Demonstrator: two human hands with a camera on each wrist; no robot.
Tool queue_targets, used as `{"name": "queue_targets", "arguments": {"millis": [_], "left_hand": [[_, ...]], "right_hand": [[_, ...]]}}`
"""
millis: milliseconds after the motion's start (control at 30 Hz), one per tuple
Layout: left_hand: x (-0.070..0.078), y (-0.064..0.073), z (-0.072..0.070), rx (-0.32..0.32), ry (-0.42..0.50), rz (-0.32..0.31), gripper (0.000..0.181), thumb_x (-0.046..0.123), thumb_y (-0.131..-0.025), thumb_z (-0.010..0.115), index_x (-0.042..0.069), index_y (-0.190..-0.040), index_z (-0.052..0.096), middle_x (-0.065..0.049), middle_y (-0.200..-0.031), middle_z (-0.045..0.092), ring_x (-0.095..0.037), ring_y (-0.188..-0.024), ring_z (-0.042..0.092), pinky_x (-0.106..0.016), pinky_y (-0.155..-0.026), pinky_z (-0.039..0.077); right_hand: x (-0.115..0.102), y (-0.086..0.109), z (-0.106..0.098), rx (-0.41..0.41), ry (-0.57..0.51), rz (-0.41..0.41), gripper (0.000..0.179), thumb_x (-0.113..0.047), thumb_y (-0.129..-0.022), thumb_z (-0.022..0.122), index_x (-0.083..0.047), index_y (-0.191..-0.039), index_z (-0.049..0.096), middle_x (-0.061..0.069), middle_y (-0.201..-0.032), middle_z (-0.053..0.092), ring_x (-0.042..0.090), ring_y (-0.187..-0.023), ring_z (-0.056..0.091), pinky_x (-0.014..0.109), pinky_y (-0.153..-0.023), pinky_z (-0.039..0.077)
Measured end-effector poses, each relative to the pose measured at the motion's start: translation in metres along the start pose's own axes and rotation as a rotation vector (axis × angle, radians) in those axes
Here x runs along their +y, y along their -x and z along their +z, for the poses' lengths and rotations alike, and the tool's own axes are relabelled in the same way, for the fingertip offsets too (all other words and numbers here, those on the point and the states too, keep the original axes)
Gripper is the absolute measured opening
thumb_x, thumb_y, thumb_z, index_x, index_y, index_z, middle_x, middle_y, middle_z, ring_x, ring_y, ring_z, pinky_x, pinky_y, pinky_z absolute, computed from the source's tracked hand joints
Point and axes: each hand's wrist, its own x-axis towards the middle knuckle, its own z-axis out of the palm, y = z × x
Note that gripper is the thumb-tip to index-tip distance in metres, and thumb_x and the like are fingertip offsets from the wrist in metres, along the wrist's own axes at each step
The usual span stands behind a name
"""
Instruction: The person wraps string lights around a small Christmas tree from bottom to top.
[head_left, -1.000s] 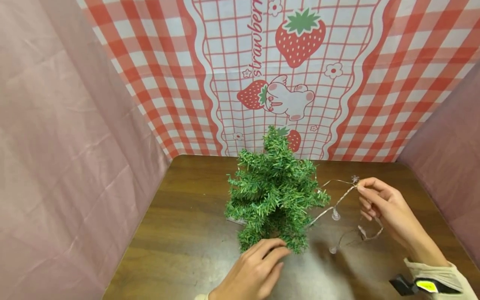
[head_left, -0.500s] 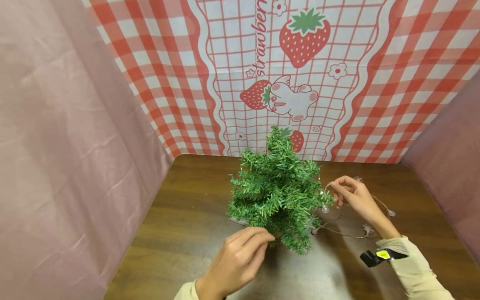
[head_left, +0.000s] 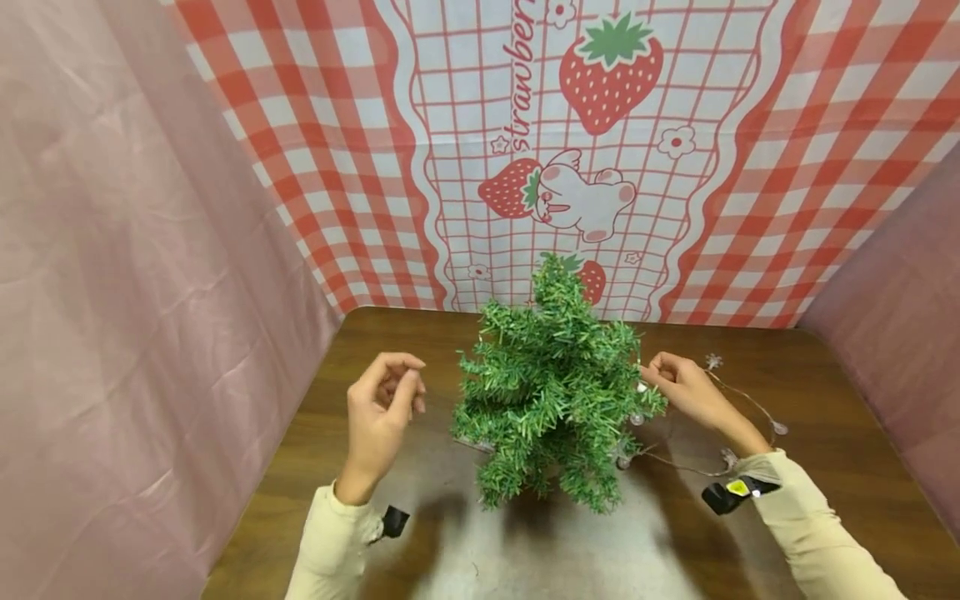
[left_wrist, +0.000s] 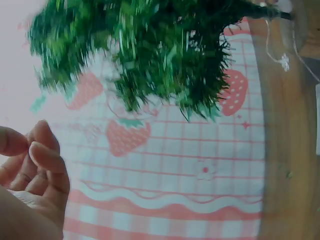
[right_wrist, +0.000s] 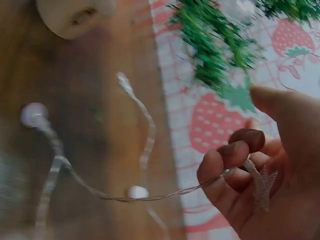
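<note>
A small green artificial Christmas tree (head_left: pixel 558 400) stands upright on the table. Left of it hovers my left hand (head_left: pixel 382 408), fingers loosely bent and apart from the branches; the left wrist view also finds nothing in that hand (left_wrist: pixel 42 170). At the tree's right side, my right hand (head_left: pixel 693 396) holds a clear string of fairy lights (right_wrist: pixel 150 198) in its curled fingers. A clear star-shaped piece (right_wrist: pixel 265 192) hangs against the palm. More of the string, with a round bulb (head_left: pixel 780 428), trails over the table behind the right wrist. Branches hide the tree's trunk.
The brown wooden table (head_left: pixel 300 500) ends at a red-and-white strawberry-print cloth (head_left: pixel 337 150) behind the tree. Pink drapes (head_left: pixel 135 292) hang on both sides. A pale tree base (right_wrist: pixel 70 17) shows in the right wrist view.
My left hand has moved from the tree's lower front branches around to its left side. The right hand has brought the string leftward, close to the tree's right side.
</note>
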Motion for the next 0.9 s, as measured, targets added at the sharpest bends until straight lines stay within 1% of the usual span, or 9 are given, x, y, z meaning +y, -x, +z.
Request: {"name": "queue_targets", "arguments": {"millis": [100,167,267,333,467,567,633,767,900], "left_hand": [[-0.018,-0.014,-0.007,-0.072,0.079,-0.184,0.014,-0.005,-0.088,0.049,-0.011,-0.101,0.051,-0.027,-0.072,0.052,-0.032,-0.051,0.051,-0.034,-0.038,0.042],[-0.030,-0.023,-0.008,-0.157,0.111,-0.290,0.020,0.001,-0.090,0.048,-0.011,-0.107,0.048,-0.029,-0.079,0.053,-0.042,-0.061,0.052,-0.041,-0.044,0.046],[-0.050,-0.033,-0.008,-0.296,0.136,-0.407,0.024,0.011,-0.094,0.045,-0.005,-0.112,0.047,-0.031,-0.094,0.054,-0.049,-0.081,0.053,-0.050,-0.060,0.050],[-0.064,-0.040,-0.006,-0.363,0.160,-0.472,0.027,0.019,-0.096,0.042,0.000,-0.113,0.048,-0.031,-0.103,0.053,-0.048,-0.092,0.052,-0.052,-0.069,0.049],[-0.089,-0.056,0.001,-0.428,0.229,-0.565,0.034,0.031,-0.096,0.041,0.003,-0.112,0.051,-0.030,-0.112,0.050,-0.041,-0.101,0.053,-0.048,-0.078,0.048],[-0.098,-0.067,0.008,-0.475,0.272,-0.609,0.039,0.035,-0.095,0.041,0.001,-0.112,0.051,-0.031,-0.115,0.049,-0.039,-0.102,0.054,-0.051,-0.082,0.046],[-0.100,-0.073,0.013,-0.505,0.281,-0.635,0.041,0.036,-0.095,0.041,0.000,-0.113,0.051,-0.028,-0.114,0.051,-0.037,-0.101,0.054,-0.053,-0.084,0.044],[-0.103,-0.084,0.020,-0.532,0.285,-0.697,0.046,0.039,-0.095,0.037,-0.001,-0.115,0.051,-0.021,-0.110,0.055,-0.038,-0.102,0.053,-0.055,-0.088,0.040],[-0.105,-0.091,0.027,-0.530,0.248,-0.757,0.049,0.043,-0.094,0.037,0.002,-0.117,0.049,-0.015,-0.106,0.056,-0.032,-0.097,0.055,-0.046,-0.083,0.046]], "right_hand": [[-0.005,-0.008,-0.017,-0.078,-0.034,0.021,0.031,-0.031,-0.090,0.054,-0.001,-0.085,0.050,0.012,-0.059,0.048,0.030,-0.045,0.046,0.033,-0.039,0.042],[-0.006,-0.016,-0.032,-0.141,-0.051,0.059,0.032,-0.033,-0.088,0.056,-0.002,-0.087,0.051,0.013,-0.059,0.049,0.031,-0.045,0.046,0.034,-0.038,0.041],[-0.015,-0.027,-0.052,-0.243,-0.100,0.095,0.033,-0.033,-0.087,0.057,-0.001,-0.095,0.053,0.013,-0.068,0.053,0.027,-0.049,0.047,0.034,-0.041,0.043],[-0.018,-0.033,-0.061,-0.318,-0.196,0.109,0.033,-0.029,-0.090,0.054,0.000,-0.104,0.052,0.013,-0.079,0.054,0.023,-0.054,0.047,0.035,-0.046,0.045],[-0.019,-0.042,-0.071,-0.457,-0.429,0.131,0.033,-0.020,-0.095,0.044,0.003,-0.119,0.044,0.011,-0.099,0.050,0.018,-0.069,0.049,0.038,-0.062,0.049],[-0.019,-0.046,-0.072,-0.517,-0.517,0.140,0.032,-0.016,-0.096,0.041,0.002,-0.122,0.041,0.008,-0.103,0.047,0.016,-0.076,0.050,0.041,-0.073,0.048],[-0.017,-0.049,-0.070,-0.526,-0.542,0.167,0.030,-0.013,-0.096,0.039,0.002,-0.122,0.041,0.008,-0.100,0.048,0.017,-0.076,0.050,0.040,-0.072,0.048],[-0.014,-0.054,-0.063,-0.491,-0.496,0.249,0.026,-0.006,-0.095,0.035,0.005,-0.116,0.044,0.009,-0.090,0.052,0.021,-0.069,0.050,0.035,-0.061,0.047],[-0.010,-0.055,-0.055,-0.434,-0.338,0.297,0.024,-0.001,-0.091,0.033,0.009,-0.110,0.045,0.012,-0.081,0.052,0.022,-0.063,0.047,0.034,-0.055,0.045]]}}
